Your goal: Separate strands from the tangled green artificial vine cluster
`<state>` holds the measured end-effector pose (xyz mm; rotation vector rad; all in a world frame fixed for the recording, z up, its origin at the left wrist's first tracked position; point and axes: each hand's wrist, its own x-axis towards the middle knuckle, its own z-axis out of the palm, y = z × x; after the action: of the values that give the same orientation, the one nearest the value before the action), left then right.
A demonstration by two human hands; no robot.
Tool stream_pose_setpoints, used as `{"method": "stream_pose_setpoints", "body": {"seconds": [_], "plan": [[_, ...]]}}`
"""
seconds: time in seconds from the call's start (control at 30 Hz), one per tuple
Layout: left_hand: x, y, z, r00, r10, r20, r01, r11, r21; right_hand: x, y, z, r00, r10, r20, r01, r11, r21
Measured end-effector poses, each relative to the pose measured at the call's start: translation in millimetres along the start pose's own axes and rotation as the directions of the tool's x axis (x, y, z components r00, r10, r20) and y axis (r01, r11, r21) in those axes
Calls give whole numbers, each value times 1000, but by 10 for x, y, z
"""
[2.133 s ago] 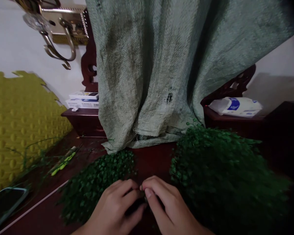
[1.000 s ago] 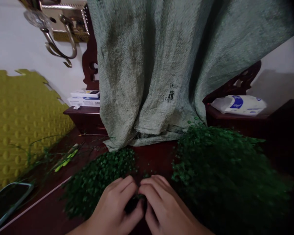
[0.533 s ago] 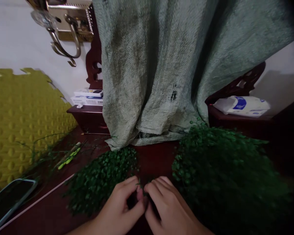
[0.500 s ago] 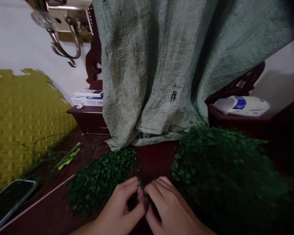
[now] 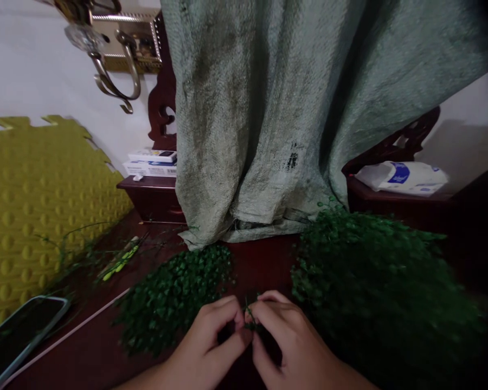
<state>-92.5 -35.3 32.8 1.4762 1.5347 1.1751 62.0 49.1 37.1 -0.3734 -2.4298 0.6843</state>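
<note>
Near the bottom centre, my left hand [image 5: 219,338] and my right hand [image 5: 287,336] meet at their fingertips. Both are pinched closed around a thin green plant sprig [image 5: 250,314], which pokes up between them; most of it is hidden by the fingers. Beside my left hand lies a flat pile of small green leafy pieces [image 5: 174,295]. A larger, bushy heap of green stems [image 5: 374,287] spreads out to the right of my right hand. Both piles rest on a dark red wooden tabletop [image 5: 264,260].
A grey-green woven sack [image 5: 260,108] hangs at the back. To the left are a phone [image 5: 24,330], a pale thin stick [image 5: 71,333], a yellow-green handled tool [image 5: 121,262], loose stems and a yellow foam mat [image 5: 44,200]. A tissue pack [image 5: 406,177] and small boxes [image 5: 152,162] sit behind.
The view has shifted slightly, so the scene sits a little further right. My hands stay together at the sprig, their fingers moved slightly, and more of the green shows between them.
</note>
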Motion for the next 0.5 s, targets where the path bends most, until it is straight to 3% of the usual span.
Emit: {"method": "stream_pose_setpoints", "body": {"seconds": [0.2,0.5], "plan": [[26,-41,-6,998,-63,7,63,998,-21,33,-23,-45,1000,5,-11,-5,1000,22],[26,-75,18,998,-57,29,57,998,18,17,50,20,996,21,90,-13,996,-89]]}}
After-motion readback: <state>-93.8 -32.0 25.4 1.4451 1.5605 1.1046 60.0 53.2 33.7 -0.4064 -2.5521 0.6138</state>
